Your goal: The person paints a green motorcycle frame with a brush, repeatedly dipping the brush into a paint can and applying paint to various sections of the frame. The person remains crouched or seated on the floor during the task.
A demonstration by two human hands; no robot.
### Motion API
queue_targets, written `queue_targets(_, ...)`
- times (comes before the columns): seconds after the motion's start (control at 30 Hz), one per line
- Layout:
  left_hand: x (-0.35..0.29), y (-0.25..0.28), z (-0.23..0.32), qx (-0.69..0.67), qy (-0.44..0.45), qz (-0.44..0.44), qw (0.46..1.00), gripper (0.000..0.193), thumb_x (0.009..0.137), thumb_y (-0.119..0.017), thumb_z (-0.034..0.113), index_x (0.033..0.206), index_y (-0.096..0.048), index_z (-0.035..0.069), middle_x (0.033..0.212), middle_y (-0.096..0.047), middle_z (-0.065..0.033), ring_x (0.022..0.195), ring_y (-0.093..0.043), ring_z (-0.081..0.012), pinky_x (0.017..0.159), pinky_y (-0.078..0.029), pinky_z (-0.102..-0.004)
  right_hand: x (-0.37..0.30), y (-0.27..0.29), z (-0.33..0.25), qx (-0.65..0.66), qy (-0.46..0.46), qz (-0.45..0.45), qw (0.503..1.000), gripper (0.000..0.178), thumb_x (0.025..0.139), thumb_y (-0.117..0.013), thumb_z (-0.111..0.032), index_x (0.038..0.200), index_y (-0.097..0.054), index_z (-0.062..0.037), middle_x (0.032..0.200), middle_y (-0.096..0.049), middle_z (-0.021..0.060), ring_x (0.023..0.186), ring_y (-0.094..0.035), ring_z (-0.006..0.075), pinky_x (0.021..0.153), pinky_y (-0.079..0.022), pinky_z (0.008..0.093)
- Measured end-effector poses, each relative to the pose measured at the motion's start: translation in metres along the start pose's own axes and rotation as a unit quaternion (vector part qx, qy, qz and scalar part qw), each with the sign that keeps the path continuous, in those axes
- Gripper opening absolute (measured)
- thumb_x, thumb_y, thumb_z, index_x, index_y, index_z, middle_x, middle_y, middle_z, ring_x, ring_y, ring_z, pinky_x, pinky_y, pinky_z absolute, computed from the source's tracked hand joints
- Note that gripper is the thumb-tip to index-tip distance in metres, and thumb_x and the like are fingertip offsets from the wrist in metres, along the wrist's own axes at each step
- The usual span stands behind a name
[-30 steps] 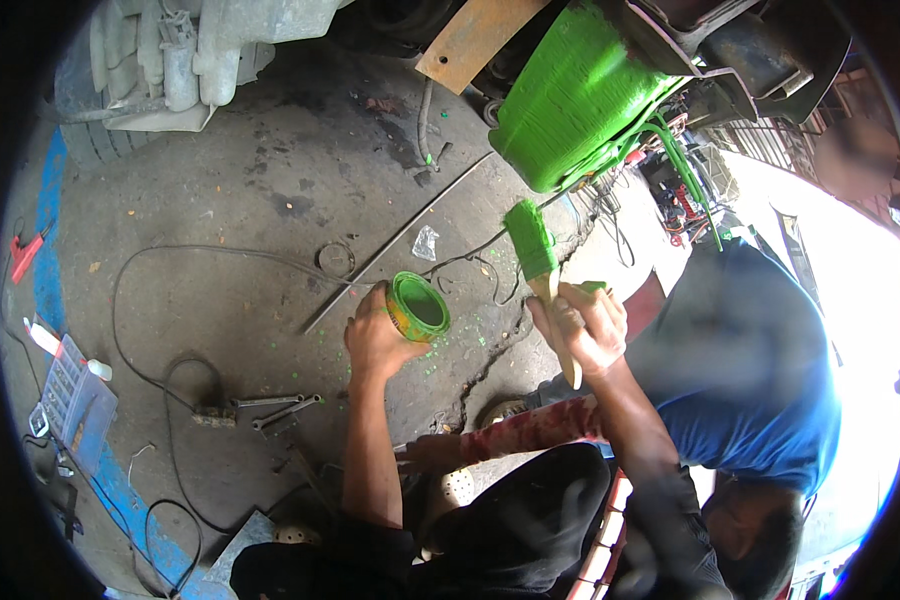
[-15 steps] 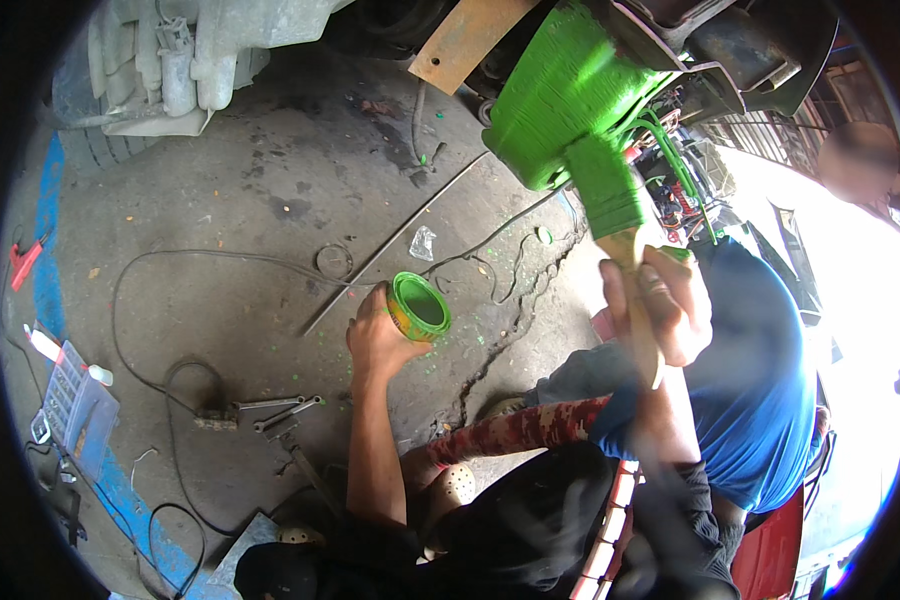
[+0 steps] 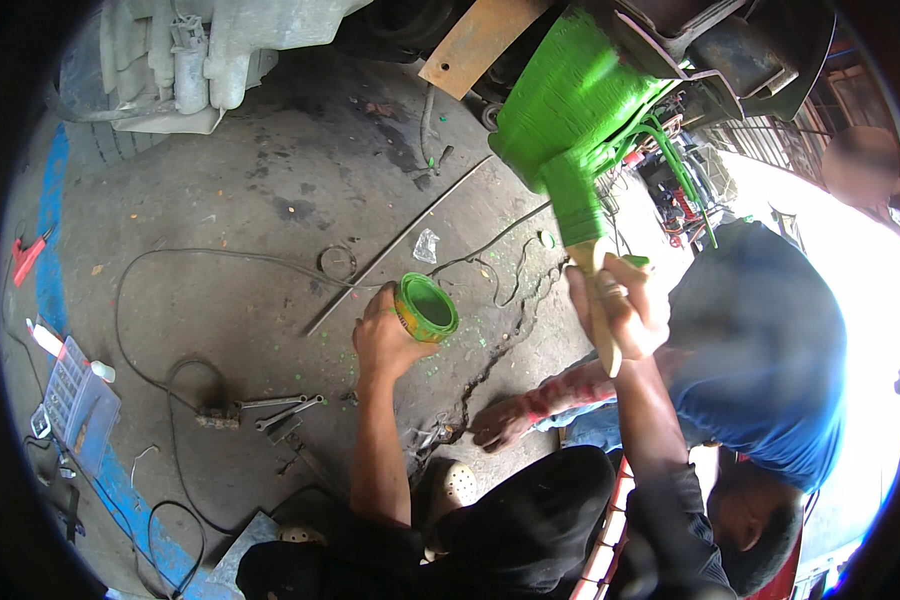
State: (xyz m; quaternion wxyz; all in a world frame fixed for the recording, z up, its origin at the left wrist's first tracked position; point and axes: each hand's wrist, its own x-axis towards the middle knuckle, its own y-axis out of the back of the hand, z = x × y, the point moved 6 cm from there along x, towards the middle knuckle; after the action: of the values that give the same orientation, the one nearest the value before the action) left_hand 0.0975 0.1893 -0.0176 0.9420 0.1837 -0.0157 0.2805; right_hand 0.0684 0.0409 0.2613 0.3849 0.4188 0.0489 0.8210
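My left hand is wrapped round a small can of green paint, its open top facing me and its rim smeared with green. My right hand grips the wooden handle of a wide paintbrush, whose bristles are coated in green. The bristle end lies against the lower edge of a green-painted metal part, or just in front of it; I cannot tell which. Wet-looking brush strokes cover that part. A rusty flat metal plate juts out to its left.
A co-worker in a blue shirt bends close on my right, one hand near the floor. Wrenches, a blue organizer case, a thin rod and cables lie on the concrete. A whitish vehicle part stands at upper left.
My right hand and the brush have moved left and slightly down along the green part. The co-worker has bent lower and reached a hand toward the floor. My left hand stays nearly still.
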Motion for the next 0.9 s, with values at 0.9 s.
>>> queue_targets(0.9,-0.009,0.024,0.028,-0.079,-0.187,0.043,0.978,0.103,0.04,-0.092,0.018,0.131,-0.046,0.005,0.127,-0.057,-0.0145,0.119,-0.054,-0.0336,0.099,-0.042,-0.0465,-0.112,-0.146,-0.05,0.447,-0.376,-0.439,0.683,0.023,0.074,-0.073,-0.012,0.097,-0.073,-0.0091,0.089,-0.072,0.013,0.077,-0.071,0.0275,0.073,-0.056,0.0359)
